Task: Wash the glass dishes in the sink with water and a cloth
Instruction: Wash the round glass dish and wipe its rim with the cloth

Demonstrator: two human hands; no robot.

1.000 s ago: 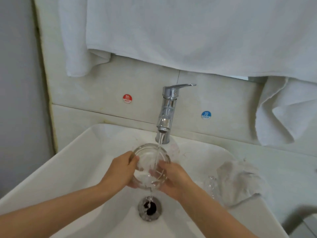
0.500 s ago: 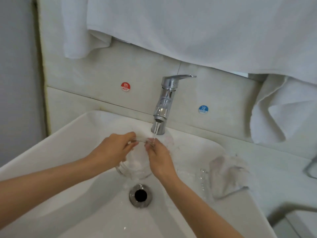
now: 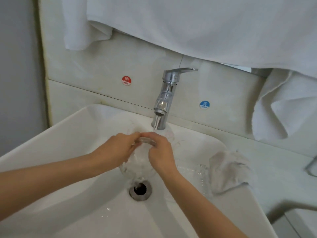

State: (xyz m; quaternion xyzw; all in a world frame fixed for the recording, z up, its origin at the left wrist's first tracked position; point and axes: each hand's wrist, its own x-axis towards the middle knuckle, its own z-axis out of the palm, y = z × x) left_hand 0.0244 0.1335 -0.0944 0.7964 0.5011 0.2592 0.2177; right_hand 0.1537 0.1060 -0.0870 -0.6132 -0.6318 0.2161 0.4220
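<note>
Under tap [image 3: 165, 100], dish [image 3: 145, 141] between left grip [image 3: 118, 148], right grip [image 3: 161, 152]

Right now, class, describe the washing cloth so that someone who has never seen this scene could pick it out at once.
Find the white sink under the running tap. On its right rim lies a crumpled cloth. Unlike the large white towels hanging on the wall above, it is small, greyish and bunched up.
</note>
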